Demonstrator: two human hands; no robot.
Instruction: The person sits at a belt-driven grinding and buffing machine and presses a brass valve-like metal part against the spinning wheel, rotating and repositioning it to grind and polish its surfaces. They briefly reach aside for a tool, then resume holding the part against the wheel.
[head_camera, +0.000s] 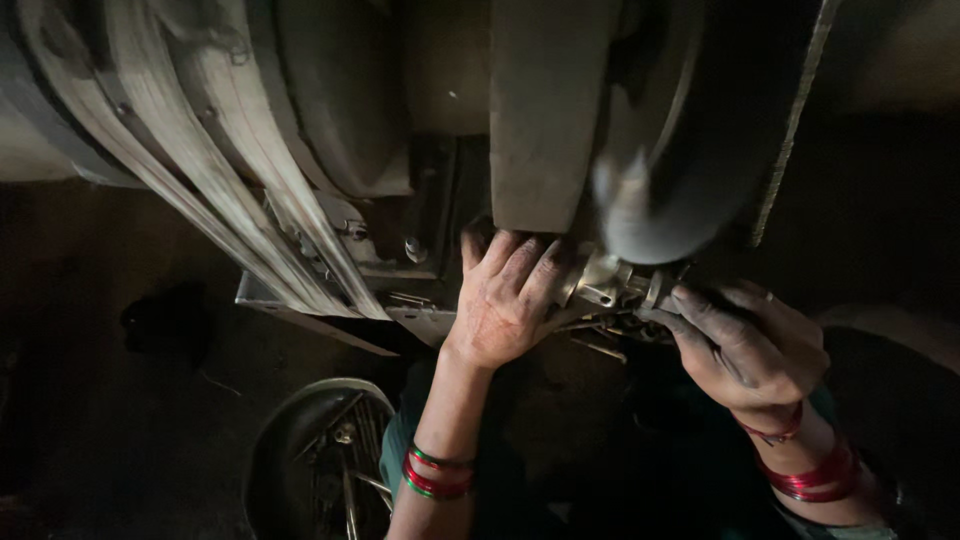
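Metal fitting (615, 285), a small pale piece with round bosses, sits just right of centre in the frame, directly under the blurred lower edge of a big dark wheel (655, 150) that fills the upper right. The left hand (503, 300) lies palm down at centre frame, its fingers spread and laid flat, the fingertips reaching up against the base of a flat grey block (545, 110) and the side of the hand touching the fitting's left end. The right hand (745, 345), at the centre right, is dark with grime; its fingers are curled and pressed around the fitting's right end, pinching it from the side. Both wrists wear red and green bangles (437, 473), seen at the lower centre and the lower right. Across the upper left run wide pale belts (200, 150), slanting down toward the middle, where they meet a metal frame (330, 310) with bolts. In the lower left centre, beside the left forearm, stands a round metal bowl (275, 440) with thin rods and small metal parts (345, 470) in it. The floor (100, 400) around the bowl is dark, and little detail shows there.
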